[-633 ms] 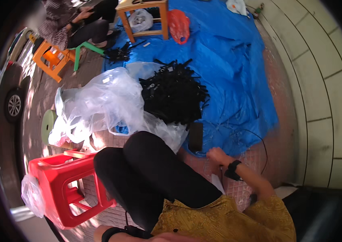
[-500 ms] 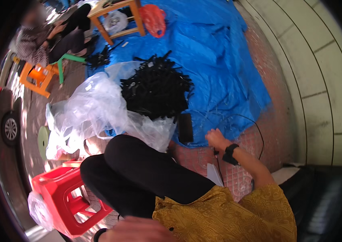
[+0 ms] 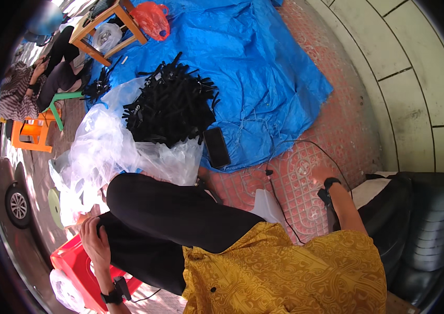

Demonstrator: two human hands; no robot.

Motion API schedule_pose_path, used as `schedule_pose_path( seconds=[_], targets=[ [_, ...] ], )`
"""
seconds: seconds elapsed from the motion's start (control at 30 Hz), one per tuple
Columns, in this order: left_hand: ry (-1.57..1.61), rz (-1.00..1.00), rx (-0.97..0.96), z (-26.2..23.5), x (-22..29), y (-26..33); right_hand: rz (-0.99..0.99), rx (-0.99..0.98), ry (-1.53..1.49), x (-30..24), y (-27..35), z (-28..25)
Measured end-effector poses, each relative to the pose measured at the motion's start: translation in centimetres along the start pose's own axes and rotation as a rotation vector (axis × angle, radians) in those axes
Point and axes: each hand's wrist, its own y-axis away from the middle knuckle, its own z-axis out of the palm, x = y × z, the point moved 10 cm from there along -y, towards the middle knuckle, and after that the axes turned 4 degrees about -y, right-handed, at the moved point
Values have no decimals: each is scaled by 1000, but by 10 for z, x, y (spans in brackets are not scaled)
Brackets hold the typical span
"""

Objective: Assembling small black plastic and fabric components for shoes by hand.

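Note:
My left hand [image 3: 95, 243] rests against the side of my black-trousered leg [image 3: 148, 248], its fingers stretched out and holding nothing. It is beside the red plastic stool [image 3: 72, 261]. My right hand [image 3: 325, 174] hangs over the red paving at the right, near a thin black cable [image 3: 332, 158]; motion smears its fingers. Ahead of my knees a heap of short black strips [image 3: 172, 104] lies on a blue tarp [image 3: 253, 68] and a crumpled clear plastic sheet [image 3: 101, 141]. A dark phone [image 3: 216, 148] lies at the tarp's near edge.
Another person [image 3: 23, 86] sits at the far left by an orange stool [image 3: 33, 136] and a green one [image 3: 59, 99]. A wooden stool [image 3: 107, 31] and a red bag [image 3: 151, 20] stand farther back. A tiled wall [image 3: 415, 83] and a black padded seat [image 3: 420, 225] bound the right.
My left hand has moved from the lower middle to the left, onto my leg. The right hand has moved right, away from the tarp's edge. The view has shifted.

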Motion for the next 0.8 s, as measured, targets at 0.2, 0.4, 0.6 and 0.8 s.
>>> schedule_pose_path(
  seconds=[0.2, 0.4, 0.6, 0.8],
  targets=[
    [7, -3, -10, 10, -11, 1, -575, -47, 136, -59, 14, 68],
    [48, -40, 40, 10, -18, 12, -728, 98, -152, -184, 48, 7],
    [95, -49, 78, 12, -24, 18, -747, 52, -124, -246, 44, -11],
    [130, -34, 105, 12, -7, -6, -696, 128, -359, -273, -39, -2]
  ],
)
